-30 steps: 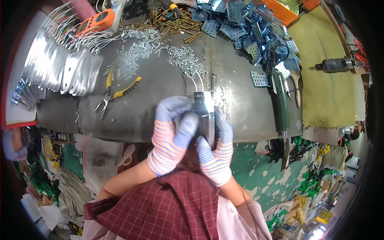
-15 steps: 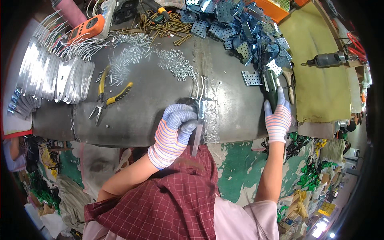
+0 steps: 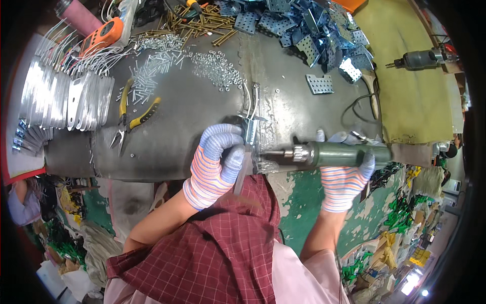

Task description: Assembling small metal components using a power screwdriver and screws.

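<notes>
My left hand (image 3: 215, 164), in a striped knit glove, pinches a metal bracket piece (image 3: 250, 133) with a flat strip hanging off the table's front edge. Two white wires (image 3: 248, 99) run from its far end. My right hand (image 3: 341, 190), gloved alike, is wrapped round a green electric screwdriver (image 3: 344, 154). The tool lies level in the air, its bit pointing left toward the bracket piece, with a small gap between them. Left of my left hand lie yellow-and-black pliers (image 3: 126, 119), handles spread.
Loose screws (image 3: 147, 76), small nuts (image 3: 217, 71) and long brass-coloured screws (image 3: 202, 23) lie across the back. Perforated blue-grey brackets (image 3: 319, 35) are heaped at the back right. Flat wired metal plates (image 3: 66, 99) stand at left. Another power driver (image 3: 420, 60) lies on the yellow sheet (image 3: 410, 101).
My right hand has lifted the screwdriver from beside the bracket heap, brought it nearer and turned its bit to the left. My left hand keeps its grip on the bracket piece.
</notes>
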`<act>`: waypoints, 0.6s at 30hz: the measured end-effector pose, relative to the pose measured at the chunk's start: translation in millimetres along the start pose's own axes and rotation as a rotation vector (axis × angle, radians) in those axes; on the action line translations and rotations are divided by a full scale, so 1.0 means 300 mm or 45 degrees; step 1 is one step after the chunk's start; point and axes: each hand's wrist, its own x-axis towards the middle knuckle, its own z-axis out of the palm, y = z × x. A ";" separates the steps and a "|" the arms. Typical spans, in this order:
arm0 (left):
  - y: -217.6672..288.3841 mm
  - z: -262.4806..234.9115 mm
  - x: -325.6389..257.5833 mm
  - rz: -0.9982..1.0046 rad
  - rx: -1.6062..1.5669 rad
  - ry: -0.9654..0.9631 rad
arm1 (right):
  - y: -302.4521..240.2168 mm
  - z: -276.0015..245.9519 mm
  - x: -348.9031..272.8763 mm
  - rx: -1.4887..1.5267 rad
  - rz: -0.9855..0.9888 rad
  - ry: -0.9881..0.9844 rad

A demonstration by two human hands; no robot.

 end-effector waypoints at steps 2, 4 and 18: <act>0.000 -0.001 -0.003 -0.020 0.009 -0.015 | 0.061 -0.038 -0.007 0.233 0.078 0.015; -0.004 0.000 -0.006 -0.024 0.013 -0.028 | 0.105 -0.066 -0.003 0.316 0.064 -0.006; -0.013 0.004 -0.014 -0.012 0.019 0.007 | 0.138 -0.077 0.018 0.337 -0.018 -0.058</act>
